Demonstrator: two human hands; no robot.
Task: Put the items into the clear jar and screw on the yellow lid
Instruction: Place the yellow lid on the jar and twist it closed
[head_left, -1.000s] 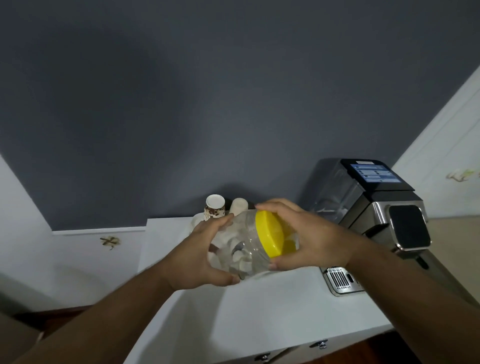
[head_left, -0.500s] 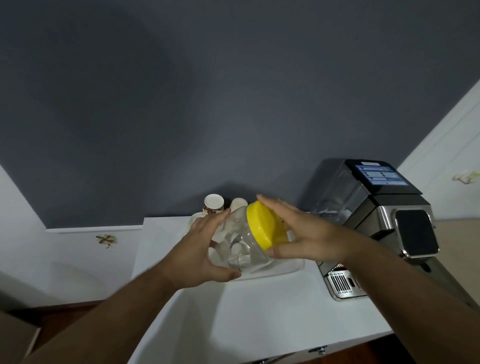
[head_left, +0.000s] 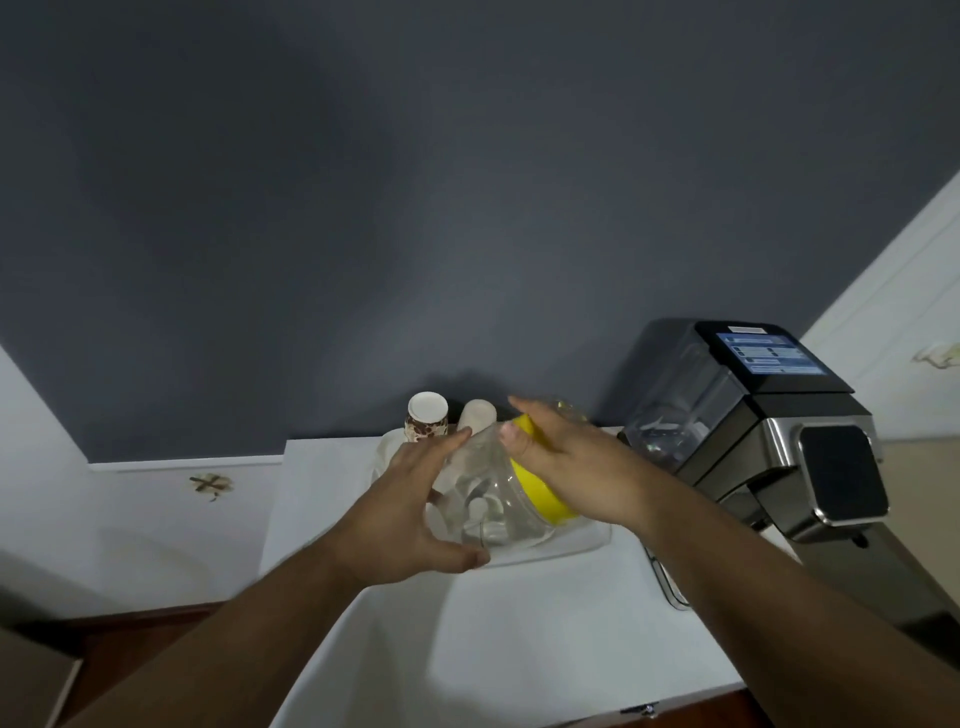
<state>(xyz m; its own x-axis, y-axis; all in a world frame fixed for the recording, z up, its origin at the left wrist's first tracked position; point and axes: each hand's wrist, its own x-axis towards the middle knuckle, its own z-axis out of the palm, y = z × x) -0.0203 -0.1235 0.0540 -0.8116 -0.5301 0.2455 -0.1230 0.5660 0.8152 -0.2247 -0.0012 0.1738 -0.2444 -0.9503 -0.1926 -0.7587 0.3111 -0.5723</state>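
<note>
White countertop (head_left: 545, 639) under a dark grey wall (head_left: 415, 208) – over it the left hand (head_left: 410, 514) curls thumb and fingers around the clear jar (head_left: 488, 499), tilted with white items (head_left: 480, 512) inside. The right hand (head_left: 571, 462) wraps the yellow lid (head_left: 540, 499) at the jar's mouth. Behind stand paper cups (head_left: 427, 418); a coffee machine (head_left: 769, 431) sits to the right

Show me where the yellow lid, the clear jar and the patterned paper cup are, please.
yellow lid (head_left: 540, 501): head view, lower rim.
clear jar (head_left: 493, 499): head view, transparent side wall.
patterned paper cup (head_left: 427, 422): head view, side below rim.
</note>
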